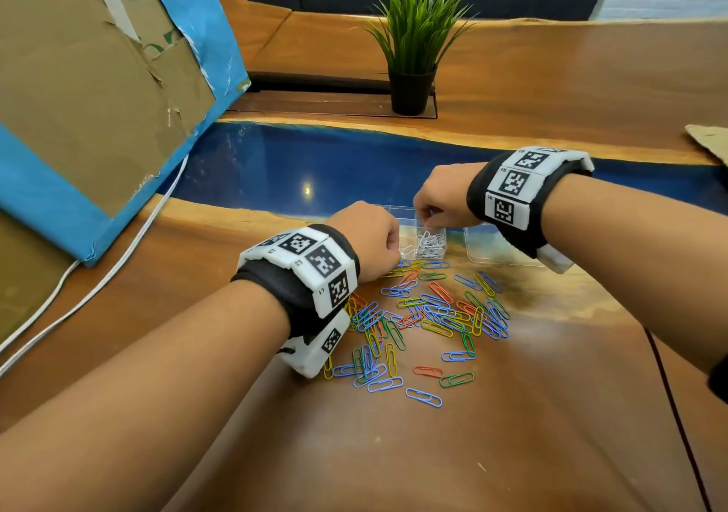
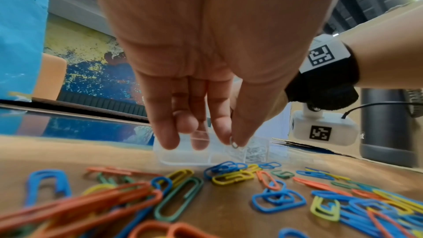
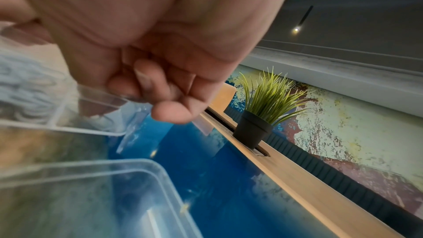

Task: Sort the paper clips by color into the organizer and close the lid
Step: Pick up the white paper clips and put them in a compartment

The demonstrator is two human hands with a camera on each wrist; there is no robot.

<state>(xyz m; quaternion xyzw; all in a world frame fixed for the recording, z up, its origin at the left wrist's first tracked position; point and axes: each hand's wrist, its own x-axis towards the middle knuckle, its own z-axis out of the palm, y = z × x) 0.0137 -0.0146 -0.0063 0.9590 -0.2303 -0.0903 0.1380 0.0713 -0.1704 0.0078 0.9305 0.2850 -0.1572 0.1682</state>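
A clear organizer (image 1: 407,231) stands on the wooden table, and one of its compartments holds silver paper clips (image 1: 430,242). Its clear lid (image 1: 500,247) lies to the right. Loose blue, red, green and yellow clips (image 1: 429,314) are scattered in front. My left hand (image 1: 390,255) hovers at the organizer's near left edge; thumb and forefinger pinch a silver clip (image 2: 234,144) above the organizer (image 2: 183,158). My right hand (image 1: 423,212) hangs over the silver-clip compartment with its fingers (image 3: 146,88) curled; whether its hidden thumb and forefinger hold anything does not show. In the right wrist view the lid (image 3: 103,178) lies below.
A potted plant (image 1: 413,50) stands at the back. A cardboard box with blue covering (image 1: 98,97) leans at the left, with a white cable (image 1: 118,259) beside it. A thin black cable (image 1: 669,393) runs along the right. A dark bottle (image 2: 386,124) stands beyond the lid.
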